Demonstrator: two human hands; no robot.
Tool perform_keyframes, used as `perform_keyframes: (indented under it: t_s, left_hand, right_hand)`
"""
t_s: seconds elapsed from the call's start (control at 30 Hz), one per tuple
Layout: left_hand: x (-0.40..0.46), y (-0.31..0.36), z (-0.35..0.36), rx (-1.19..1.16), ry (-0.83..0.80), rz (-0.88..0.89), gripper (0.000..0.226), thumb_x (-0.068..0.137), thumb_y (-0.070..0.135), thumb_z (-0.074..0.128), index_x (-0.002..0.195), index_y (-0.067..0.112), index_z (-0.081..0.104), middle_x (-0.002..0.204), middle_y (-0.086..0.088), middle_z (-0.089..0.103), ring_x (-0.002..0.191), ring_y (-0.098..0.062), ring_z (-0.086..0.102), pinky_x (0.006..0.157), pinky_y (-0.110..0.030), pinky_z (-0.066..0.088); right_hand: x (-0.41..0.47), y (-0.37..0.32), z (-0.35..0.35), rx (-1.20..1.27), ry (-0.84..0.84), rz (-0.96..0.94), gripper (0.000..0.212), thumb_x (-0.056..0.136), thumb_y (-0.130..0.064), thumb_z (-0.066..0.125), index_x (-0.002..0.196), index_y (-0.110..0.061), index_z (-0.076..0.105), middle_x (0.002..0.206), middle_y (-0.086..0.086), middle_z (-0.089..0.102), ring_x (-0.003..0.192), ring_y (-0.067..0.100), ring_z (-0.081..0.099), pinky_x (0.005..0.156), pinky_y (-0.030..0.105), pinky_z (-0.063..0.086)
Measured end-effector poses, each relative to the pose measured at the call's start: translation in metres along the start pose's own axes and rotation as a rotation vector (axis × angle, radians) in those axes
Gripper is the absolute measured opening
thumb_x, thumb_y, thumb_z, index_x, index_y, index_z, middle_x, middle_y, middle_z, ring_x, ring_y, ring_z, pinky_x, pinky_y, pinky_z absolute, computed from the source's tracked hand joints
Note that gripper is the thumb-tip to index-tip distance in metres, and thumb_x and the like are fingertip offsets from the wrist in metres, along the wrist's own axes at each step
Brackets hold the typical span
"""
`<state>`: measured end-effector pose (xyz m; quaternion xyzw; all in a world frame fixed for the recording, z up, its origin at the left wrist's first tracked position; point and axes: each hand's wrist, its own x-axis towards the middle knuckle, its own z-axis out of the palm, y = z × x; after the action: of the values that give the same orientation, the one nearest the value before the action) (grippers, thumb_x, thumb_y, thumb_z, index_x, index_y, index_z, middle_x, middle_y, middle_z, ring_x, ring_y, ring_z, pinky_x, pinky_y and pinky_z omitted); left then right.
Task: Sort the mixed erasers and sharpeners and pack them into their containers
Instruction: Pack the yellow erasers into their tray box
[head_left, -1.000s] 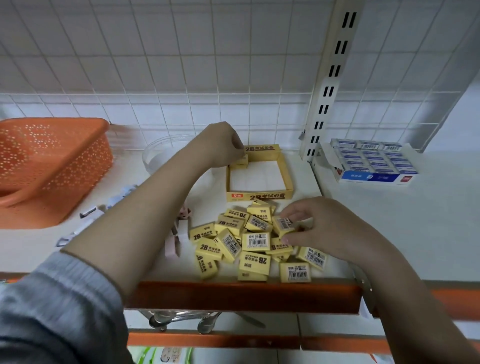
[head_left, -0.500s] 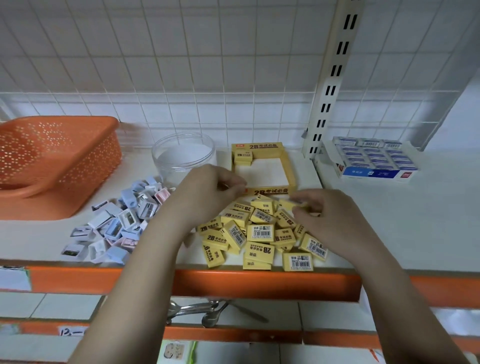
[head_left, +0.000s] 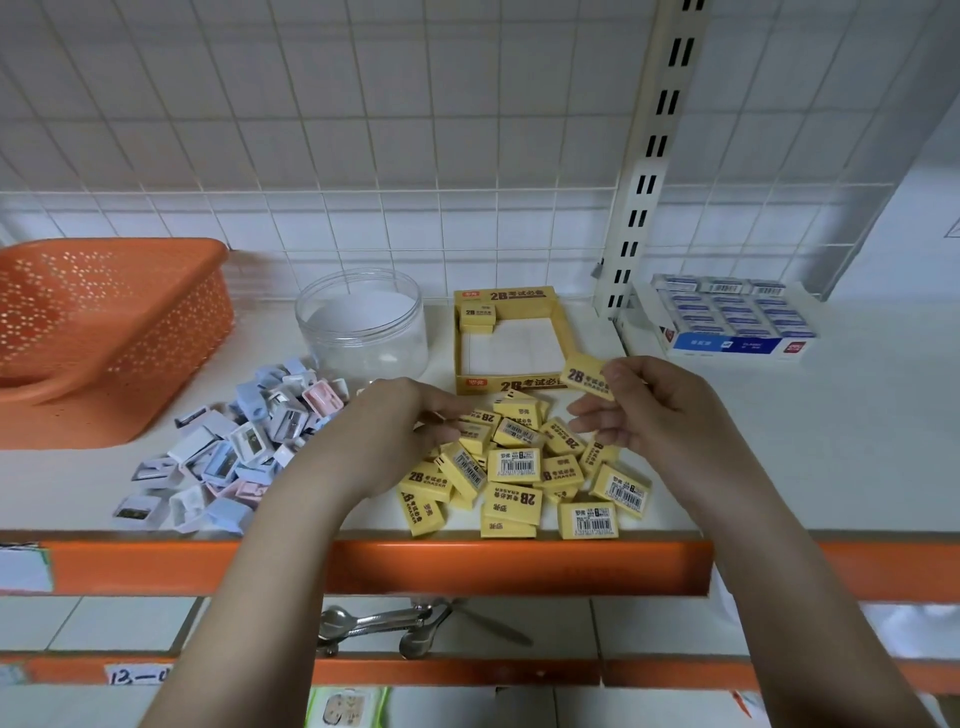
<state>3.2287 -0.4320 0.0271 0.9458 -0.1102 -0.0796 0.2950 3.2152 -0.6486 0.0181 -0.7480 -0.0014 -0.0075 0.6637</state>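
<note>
White gridded wall panels back a pale shelf (head_left: 779, 441) with an orange front edge. At its far left corner sits an orange basket (head_left: 104, 332), and nearer the front edge lies a heap of pastel sharpeners (head_left: 234, 447). Behind them, toward the back edge, stands a clear round jar (head_left: 363, 327). The left hand (head_left: 384, 441) rests on the yellow eraser pile (head_left: 519, 467) near the front edge, fingers curled down among the erasers; whether it grips one cannot be told. Behind the pile is a yellow eraser box (head_left: 506, 338) with an eraser or two in its back-left corner. The right hand (head_left: 660, 415) pinches one yellow eraser (head_left: 587, 378) over the box's front-right corner. Far right sits a box of blue erasers (head_left: 727, 322).
</note>
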Motion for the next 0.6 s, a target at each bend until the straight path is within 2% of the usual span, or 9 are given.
perform_keyframes:
  t_s: [0.1,0.17,0.23,0.3,0.4,0.5,0.57,0.6]
  left_hand:
    - [0.001,-0.002,-0.001,0.004,-0.014,-0.006,0.041,0.092,0.010,0.056,0.121,0.040,0.057,0.105,0.013,0.062,0.049,0.018,0.047,0.038,-0.003,0.033]
    - [0.001,-0.004,-0.002,0.023,-0.028,0.003,0.045,0.092,0.013,0.057,0.117,0.050,0.053,0.113,0.015,0.060,0.060,0.012,0.048,0.039,-0.004,0.035]
    - [0.001,-0.006,-0.003,0.034,-0.034,0.019,0.046,0.091,0.014,0.059,0.116,0.052,0.050,0.114,0.015,0.059,0.071,0.009,0.047,0.041,-0.003,0.036]
    - [0.003,-0.008,-0.002,0.031,-0.019,0.040,0.043,0.090,0.012,0.060,0.121,0.042,0.056,0.111,0.012,0.058,0.076,0.005,0.048,0.044,-0.001,0.036]
    - [0.005,-0.011,0.000,0.047,0.046,0.070,0.047,0.089,0.010,0.060,0.130,0.033,0.053,0.105,0.010,0.052,0.078,0.000,0.048,0.056,-0.002,0.038]
    - [0.006,-0.011,0.003,0.069,0.155,0.089,0.046,0.091,0.008,0.057,0.133,0.027,0.051,0.108,0.008,0.048,0.091,-0.006,0.046,0.067,-0.008,0.032]
    - [0.005,-0.011,0.004,0.076,0.218,0.105,0.042,0.091,0.008,0.056,0.130,0.024,0.054,0.106,0.008,0.045,0.091,-0.005,0.044,0.071,-0.009,0.029]
    - [0.005,-0.011,0.004,0.074,0.247,0.114,0.040,0.091,0.007,0.056,0.128,0.024,0.056,0.104,0.009,0.044,0.088,-0.004,0.043,0.069,-0.008,0.029]
  right_hand:
    - [0.003,-0.001,0.000,0.031,-0.017,0.032,0.016,0.098,-0.018,0.045,0.098,-0.012,0.059,0.076,-0.001,0.074,0.076,0.012,0.071,0.064,0.017,0.054]
    - [0.009,-0.004,-0.001,0.025,-0.013,0.043,0.014,0.097,-0.016,0.046,0.099,-0.013,0.060,0.080,0.000,0.074,0.077,0.011,0.071,0.065,0.017,0.055]
    - [0.018,-0.009,-0.001,-0.056,0.000,0.022,0.012,0.096,-0.017,0.050,0.097,-0.017,0.062,0.086,-0.002,0.073,0.080,0.007,0.070,0.064,0.017,0.054]
    - [0.032,-0.011,-0.003,-0.220,0.036,-0.028,0.011,0.094,-0.020,0.053,0.093,-0.020,0.064,0.088,-0.004,0.068,0.080,0.007,0.065,0.063,0.017,0.052]
    - [0.060,-0.014,-0.005,-0.372,0.053,-0.082,0.009,0.092,-0.021,0.057,0.094,-0.021,0.066,0.079,-0.009,0.061,0.074,0.005,0.055,0.075,0.028,0.048]
    - [0.092,-0.015,-0.002,-0.477,0.007,-0.102,0.016,0.090,-0.020,0.061,0.103,-0.015,0.068,0.089,-0.003,0.066,0.073,0.003,0.055,0.076,0.024,0.047]
    - [0.113,-0.013,0.001,-0.526,-0.017,-0.096,0.005,0.088,-0.021,0.063,0.091,-0.020,0.068,0.091,0.002,0.069,0.071,0.004,0.058,0.075,0.023,0.048]
    - [0.124,-0.011,0.003,-0.557,-0.015,-0.095,0.005,0.087,-0.023,0.065,0.083,-0.024,0.067,0.086,0.002,0.071,0.072,0.006,0.061,0.080,0.028,0.049]
